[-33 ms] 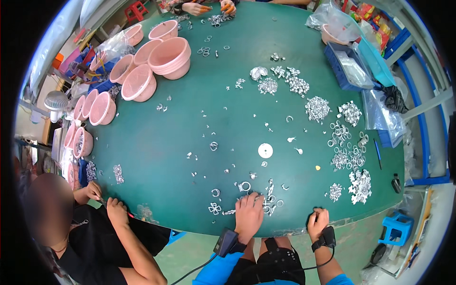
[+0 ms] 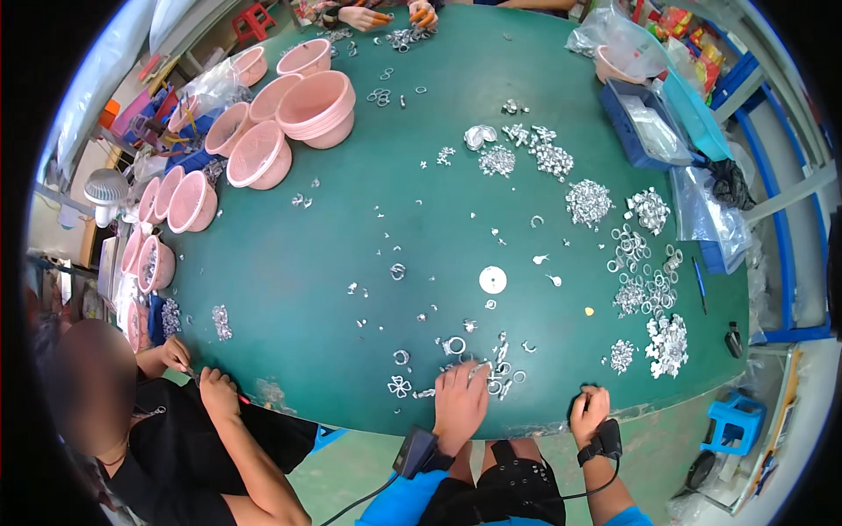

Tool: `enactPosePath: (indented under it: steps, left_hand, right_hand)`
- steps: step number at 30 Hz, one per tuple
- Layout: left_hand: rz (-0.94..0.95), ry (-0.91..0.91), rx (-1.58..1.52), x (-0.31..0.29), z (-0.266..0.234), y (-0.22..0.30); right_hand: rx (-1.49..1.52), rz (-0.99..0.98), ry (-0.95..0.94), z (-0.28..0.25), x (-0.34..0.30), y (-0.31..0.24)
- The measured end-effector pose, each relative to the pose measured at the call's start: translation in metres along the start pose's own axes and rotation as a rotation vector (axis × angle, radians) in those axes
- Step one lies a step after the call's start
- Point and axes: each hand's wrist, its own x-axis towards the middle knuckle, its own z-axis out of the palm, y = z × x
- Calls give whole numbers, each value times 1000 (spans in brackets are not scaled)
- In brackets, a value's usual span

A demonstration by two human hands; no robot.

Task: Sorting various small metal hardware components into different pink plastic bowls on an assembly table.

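My left hand (image 2: 460, 408) lies palm down near the table's front edge, fingers stretched forward and slightly blurred over a loose cluster of small silver metal pieces (image 2: 502, 379). Part of that cluster is hidden under the fingers. Just left of the hand sits a silver four-petal flower piece (image 2: 399, 387), with a small ring (image 2: 401, 357) above it. Ahead of the fingertips is a larger silver ring (image 2: 454, 345). My right hand (image 2: 590, 412) rests at the table edge with its fingers curled in; what they hold, if anything, cannot be seen.
Piles of silver pieces (image 2: 667, 346) and rings (image 2: 656, 291) line the green table's (image 2: 351, 237) right side. A white disc (image 2: 493, 280) lies mid-table. Pink baskets (image 2: 317, 109) stand far left, a blue crate (image 2: 645, 123) far right. A co-worker (image 2: 175, 430) sits at left; another person's hands (image 2: 364, 17) work opposite.
The fingers of my left hand have shifted slightly over the silver pieces. My right hand keeps its curled pose. The whole view has moved very slightly.
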Motion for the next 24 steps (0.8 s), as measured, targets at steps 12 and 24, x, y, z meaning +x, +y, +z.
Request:
enactPosePath:
  steps: [12,24]
  left_hand:
    - [-155,40,151,-44,-33,-38]
    - [-509,21,-1115,-47,-52,-28]
  right_hand:
    - [341,-19,88,-3,17,-77]
    - [250,-341,-410,15,46,-95]
